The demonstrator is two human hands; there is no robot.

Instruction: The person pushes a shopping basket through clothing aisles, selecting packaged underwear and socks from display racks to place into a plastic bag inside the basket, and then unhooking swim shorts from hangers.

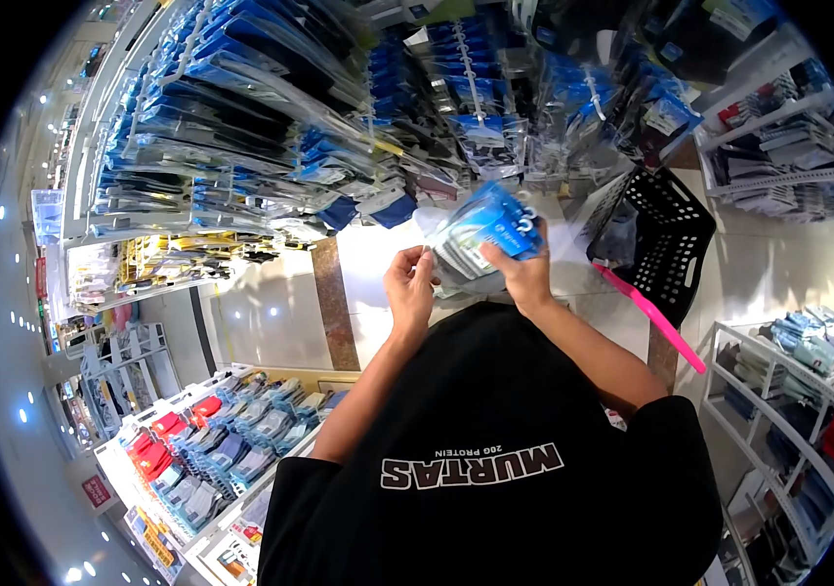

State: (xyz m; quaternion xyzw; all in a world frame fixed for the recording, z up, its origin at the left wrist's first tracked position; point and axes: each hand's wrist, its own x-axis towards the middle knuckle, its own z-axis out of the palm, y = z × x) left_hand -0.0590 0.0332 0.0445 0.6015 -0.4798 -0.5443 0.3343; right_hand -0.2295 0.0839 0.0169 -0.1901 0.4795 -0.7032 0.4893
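So the biggest thing here is the wall of hanging packs point(241, 88), blue-topped plastic stuff packed tight on its prongs. Next is the display stand point(212, 449) at lower left, with red, grey and blue goods in rows. Then there's the black basket point(666, 220) over on the right, full of holes, with a pink handle point(651, 313) sticking out toward the wearer. The clear packet point(461, 256) is up in front of the chest, above the pale floor. The right hand point(526, 278) grips it near the blue card point(500, 230), thumb on top. The left hand point(407, 293) is curled at the opposite edge; honestly can't tell if it's pinching the plastic or just touching. Imo keep that right grip firm but don't crease the card, steady the loose edge with the left fingertips, and tilt it so glare doesn't wash out the print. Also go easy on the little white hook point(524, 217), it looks bendy.
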